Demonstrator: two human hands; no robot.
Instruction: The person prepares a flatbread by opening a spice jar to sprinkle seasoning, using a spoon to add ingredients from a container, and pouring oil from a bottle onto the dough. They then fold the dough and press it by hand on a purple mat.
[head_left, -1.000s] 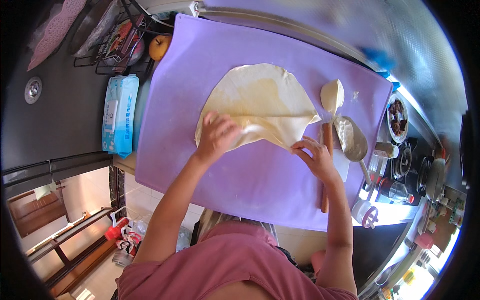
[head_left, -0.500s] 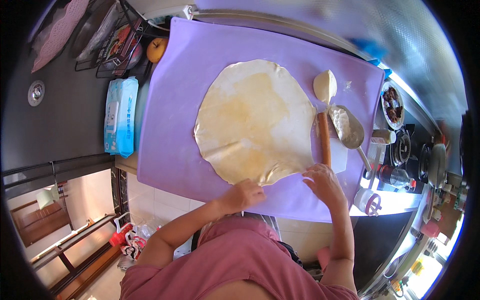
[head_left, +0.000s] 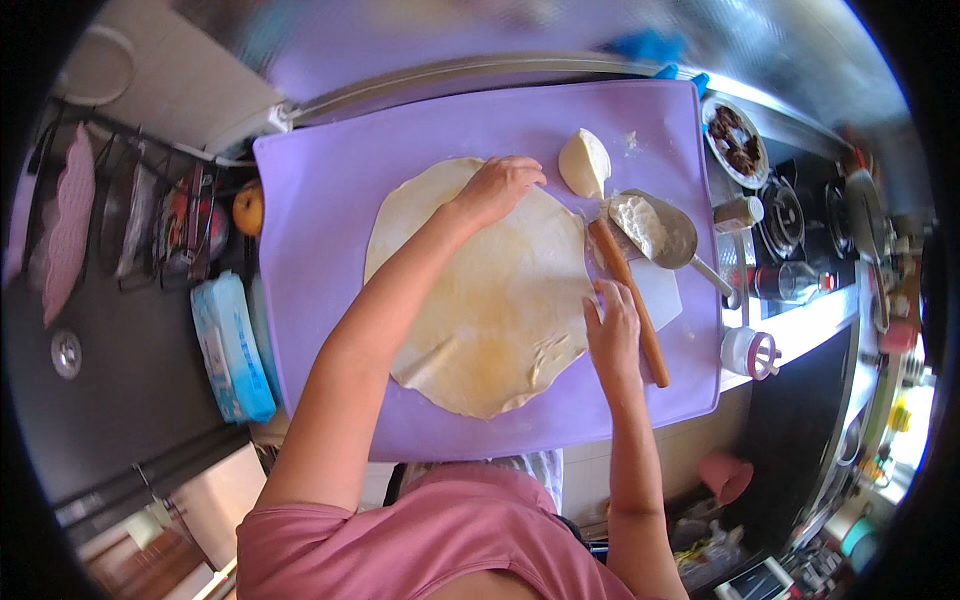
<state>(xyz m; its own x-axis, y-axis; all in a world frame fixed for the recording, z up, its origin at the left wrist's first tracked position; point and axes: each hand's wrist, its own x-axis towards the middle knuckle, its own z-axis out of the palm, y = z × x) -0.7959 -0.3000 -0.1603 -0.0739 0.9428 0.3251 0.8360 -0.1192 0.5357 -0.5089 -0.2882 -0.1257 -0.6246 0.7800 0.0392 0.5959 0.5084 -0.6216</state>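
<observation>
A large, thin, round dough sheet [head_left: 480, 290] lies on a purple mat [head_left: 320, 200], its near edge puckered and folded in places. My left arm stretches across it, and my left hand [head_left: 498, 190] is at the far edge of the dough, fingers extended and slightly bent; its palm is hidden. My right hand [head_left: 614, 335] is at the right edge of the dough, thumb and fingers apart. Beside it a wooden rolling pin [head_left: 630, 300] lies slanted. A metal scoop [head_left: 678, 238] with flour in it and a pale dough lump [head_left: 583, 163] sit beyond.
A white scraper sheet [head_left: 662, 295] lies partly under the rolling pin. A blue wipes pack [head_left: 232, 345] stands left of the mat. To the right are a plate of dark food [head_left: 735, 145], a lidded jar [head_left: 747, 353] and a bottle [head_left: 790, 282]. A wall borders the far side.
My left hand has gone from the near edge of the dough to its far edge. My right hand has moved up along the right edge. The rolling pin lies at more of a slant.
</observation>
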